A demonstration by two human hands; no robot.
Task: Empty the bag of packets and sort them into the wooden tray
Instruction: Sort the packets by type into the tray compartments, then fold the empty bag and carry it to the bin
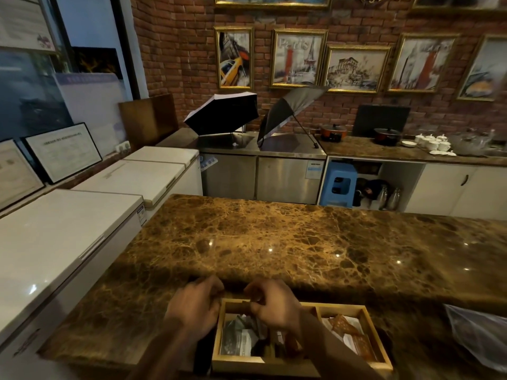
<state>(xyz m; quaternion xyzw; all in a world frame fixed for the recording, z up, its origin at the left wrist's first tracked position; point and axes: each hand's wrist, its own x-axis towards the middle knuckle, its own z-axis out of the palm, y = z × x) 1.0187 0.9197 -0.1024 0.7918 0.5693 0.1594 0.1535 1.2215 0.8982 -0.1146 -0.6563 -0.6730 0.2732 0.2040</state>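
A wooden tray (380, 329) with three compartments sits at the near edge of the marble counter. Grey and white packets (238, 335) fill its left compartment; orange and white packets (347, 329) lie in the right one. The middle compartment is mostly hidden by my right forearm. My left hand (196, 305) hovers at the tray's far left corner, fingers curled. My right hand (274, 304) is over the tray's back rim, fingers pinched together; I cannot tell whether a packet is in them. A clear plastic bag (478, 334) lies on the counter at the right.
The brown marble counter (274, 242) stretches away beyond the tray. White chest freezers (68, 231) stand to the left. A steel cabinet with two open umbrellas (225, 111), pots and white cups line the back wall.
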